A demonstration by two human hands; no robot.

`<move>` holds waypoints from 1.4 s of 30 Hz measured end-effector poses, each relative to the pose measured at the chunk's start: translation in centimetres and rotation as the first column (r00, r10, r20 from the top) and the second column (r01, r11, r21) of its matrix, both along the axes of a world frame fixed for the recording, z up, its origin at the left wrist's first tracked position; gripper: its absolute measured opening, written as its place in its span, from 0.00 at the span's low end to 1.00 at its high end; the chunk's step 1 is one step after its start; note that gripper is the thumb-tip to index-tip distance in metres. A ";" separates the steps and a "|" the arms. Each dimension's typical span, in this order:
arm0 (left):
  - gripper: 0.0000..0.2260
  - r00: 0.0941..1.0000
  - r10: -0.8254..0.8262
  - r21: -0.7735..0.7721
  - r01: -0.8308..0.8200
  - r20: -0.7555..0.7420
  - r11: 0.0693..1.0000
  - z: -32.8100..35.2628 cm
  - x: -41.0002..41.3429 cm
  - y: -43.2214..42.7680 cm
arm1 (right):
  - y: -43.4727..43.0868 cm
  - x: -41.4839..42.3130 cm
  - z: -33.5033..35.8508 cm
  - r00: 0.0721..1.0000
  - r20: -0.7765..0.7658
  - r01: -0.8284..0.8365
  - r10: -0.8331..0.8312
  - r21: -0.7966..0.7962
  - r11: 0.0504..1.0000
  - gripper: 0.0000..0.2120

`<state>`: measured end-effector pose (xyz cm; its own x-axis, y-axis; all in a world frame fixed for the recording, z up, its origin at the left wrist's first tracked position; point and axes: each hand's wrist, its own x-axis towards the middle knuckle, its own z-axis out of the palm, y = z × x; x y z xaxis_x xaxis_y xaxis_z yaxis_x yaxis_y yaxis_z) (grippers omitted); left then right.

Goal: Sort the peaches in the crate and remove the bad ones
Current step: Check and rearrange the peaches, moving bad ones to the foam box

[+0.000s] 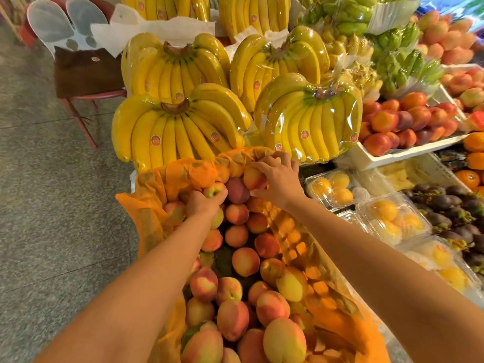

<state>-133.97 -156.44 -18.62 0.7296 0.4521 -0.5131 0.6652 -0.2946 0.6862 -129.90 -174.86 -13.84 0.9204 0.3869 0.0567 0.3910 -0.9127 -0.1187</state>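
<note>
1. At the far left, a red-framed chair [86, 85] stands on the speckled floor [39, 205] and carries a brown bag [83, 72].
2. Film-wrapped banana bunches [178, 127] are stacked just behind the far end of the crate.
3. The crate [298, 247] is draped in an orange liner [149, 203]. Only what seems to be its lattice wall shows through the liner on the right. Peaches [245, 260] fill it from the near edge to the far end, in shades of yellow, orange and red.
4. The left grip [204, 203], a bare hand, reaches into the far left part of the crate. Its fingers are curled round a small greenish-red peach [213, 191], which sits at the top of the pile.
5. A dark red peach [237, 191] lies between the two hands, touching the small peach.
6. The right grip [280, 179], also bare, is at the far end by the liner's edge. Its fingers spread over a yellow-red peach [255, 179] with the thumb under it, so the fruit is pinched in the hand.
7. To the right of the crate are clear packs of yellow fruit [335, 189]. Behind them is a white tray [392, 155] of red-orange fruit, and dark mangosteens [445, 213] sit at the far right.
</note>
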 end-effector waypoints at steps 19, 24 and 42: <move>0.22 0.986 -0.013 -0.178 0.042 0.165 0.983 2.4 -2.8 0.3 | -0.6 -1.1 0.2 0.998 0.038 -0.057 0.050 0.186 0.981 0.36; 0.20 0.977 0.099 -0.475 0.003 0.189 0.880 4.6 -3.8 1.3 | -0.6 -2.3 1.0 0.985 -0.088 -0.097 0.148 0.425 0.900 0.35; 0.21 0.955 -0.120 -0.815 0.293 0.270 0.501 8.1 -10.6 3.4 | -1.2 -11.3 4.4 0.741 -0.581 0.323 0.338 0.749 0.578 0.24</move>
